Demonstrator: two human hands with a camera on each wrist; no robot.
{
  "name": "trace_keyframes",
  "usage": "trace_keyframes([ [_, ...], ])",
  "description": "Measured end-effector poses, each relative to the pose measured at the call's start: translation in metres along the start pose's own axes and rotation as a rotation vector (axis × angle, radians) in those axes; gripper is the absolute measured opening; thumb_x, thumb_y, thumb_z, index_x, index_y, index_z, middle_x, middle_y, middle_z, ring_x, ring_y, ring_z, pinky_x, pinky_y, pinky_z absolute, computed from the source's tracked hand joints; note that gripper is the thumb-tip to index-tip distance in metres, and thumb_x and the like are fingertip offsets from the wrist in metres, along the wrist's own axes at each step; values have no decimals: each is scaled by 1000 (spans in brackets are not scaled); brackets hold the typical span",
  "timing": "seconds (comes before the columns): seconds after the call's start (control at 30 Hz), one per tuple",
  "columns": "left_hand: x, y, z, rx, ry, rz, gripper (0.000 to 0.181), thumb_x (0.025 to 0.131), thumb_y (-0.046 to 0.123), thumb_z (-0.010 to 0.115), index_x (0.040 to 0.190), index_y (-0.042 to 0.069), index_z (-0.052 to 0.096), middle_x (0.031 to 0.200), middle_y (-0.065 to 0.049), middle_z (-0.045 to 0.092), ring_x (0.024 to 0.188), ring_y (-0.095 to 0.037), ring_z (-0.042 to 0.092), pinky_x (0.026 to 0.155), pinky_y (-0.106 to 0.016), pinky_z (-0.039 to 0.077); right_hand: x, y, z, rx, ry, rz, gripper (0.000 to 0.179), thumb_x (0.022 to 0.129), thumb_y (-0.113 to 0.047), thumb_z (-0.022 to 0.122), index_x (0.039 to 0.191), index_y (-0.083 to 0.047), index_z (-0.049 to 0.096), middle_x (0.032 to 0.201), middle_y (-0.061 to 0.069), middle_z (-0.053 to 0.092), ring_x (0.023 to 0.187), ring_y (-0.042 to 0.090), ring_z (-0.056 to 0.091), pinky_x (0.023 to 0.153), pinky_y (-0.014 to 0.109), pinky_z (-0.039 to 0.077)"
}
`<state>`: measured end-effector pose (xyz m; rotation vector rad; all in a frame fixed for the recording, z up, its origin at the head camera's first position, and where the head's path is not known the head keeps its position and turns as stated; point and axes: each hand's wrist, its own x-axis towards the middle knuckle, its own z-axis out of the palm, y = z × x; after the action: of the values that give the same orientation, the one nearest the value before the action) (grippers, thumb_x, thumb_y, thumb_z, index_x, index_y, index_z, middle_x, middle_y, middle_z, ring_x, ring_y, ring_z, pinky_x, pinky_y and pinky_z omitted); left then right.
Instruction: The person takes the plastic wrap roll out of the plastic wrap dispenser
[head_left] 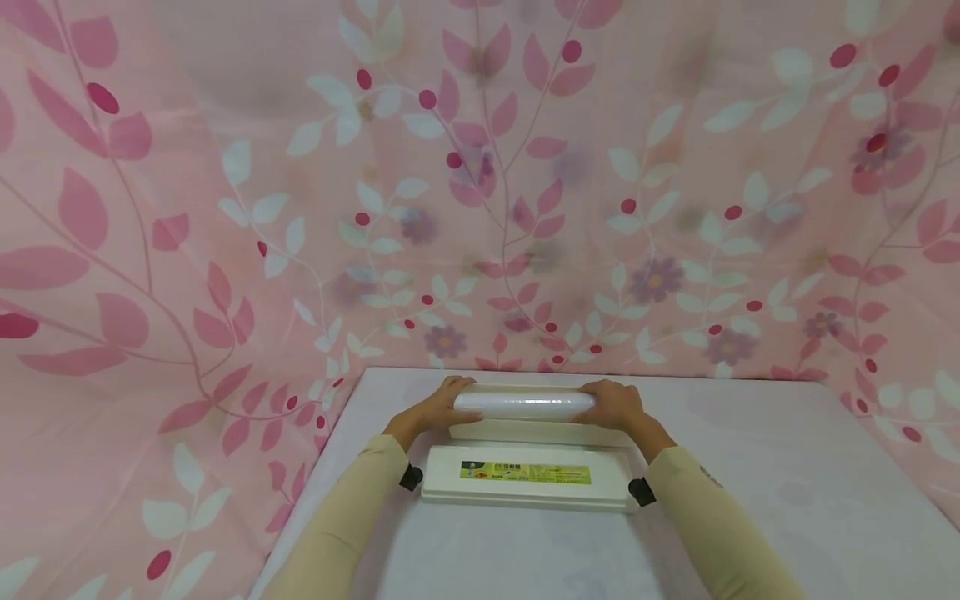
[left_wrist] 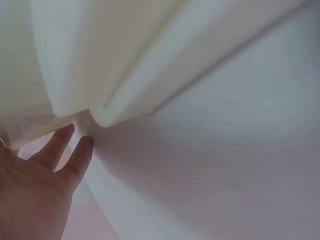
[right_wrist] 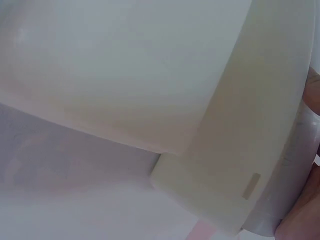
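Note:
In the head view, a white roll of cling film [head_left: 525, 406] lies lengthwise in the back part of an opened cream plastic dispenser box [head_left: 540, 432]. The box's lid [head_left: 442, 467], with a green and yellow label [head_left: 525, 472], is folded toward me. My left hand [head_left: 438, 407] grips the roll's left end, thumb along its front. At the right end, my right hand [head_left: 617, 406] holds the roll the same way. Fingers [right_wrist: 302, 205] press the film at the edge of the right wrist view. In the left wrist view, two fingers [left_wrist: 75, 165] extend beside the box's end.
The box stands near the back edge of a table covered in white cloth [head_left: 787, 483]. Behind and to the left hangs a pink curtain [head_left: 480, 208] with leaves and flowers. Black wrist straps [head_left: 642, 492] sit close to the lid's ends.

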<state>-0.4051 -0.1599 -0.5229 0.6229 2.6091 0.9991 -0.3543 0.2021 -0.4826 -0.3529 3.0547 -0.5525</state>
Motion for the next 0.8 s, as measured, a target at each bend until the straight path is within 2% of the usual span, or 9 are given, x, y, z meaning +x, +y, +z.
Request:
trace_keyframes([
  [0.4, 0, 0, 0, -33, -6, 19, 83, 86, 50, 73, 151, 19, 32, 156, -13, 25, 130, -30, 41, 111, -53, 37, 0, 0, -5, -19, 7, -18, 65, 70, -55, 81, 122, -18, 70, 105, 2, 73, 82, 20, 60, 74, 43, 42],
  [0.6, -1, 1, 0, -96, -6, -3, 80, 86, 45, 75, 149, 20, 32, 156, -11, 24, 126, -29, 42, 110, -52, 38, 1, 1, -5, -16, 7, -20, 64, 71, -54, 81, 123, -18, 70, 106, 2, 72, 84, 20, 60, 77, 45, 43],
  [0.8, -2, -3, 2, -129, -6, -10, 80, 86, 43, 75, 149, 22, 31, 156, -9, 24, 123, -27, 43, 108, -49, 38, 2, -1, -8, 2, 11, -24, 56, 72, -48, 83, 117, -17, 72, 99, 1, 72, 84, 20, 59, 80, 49, 42],
])
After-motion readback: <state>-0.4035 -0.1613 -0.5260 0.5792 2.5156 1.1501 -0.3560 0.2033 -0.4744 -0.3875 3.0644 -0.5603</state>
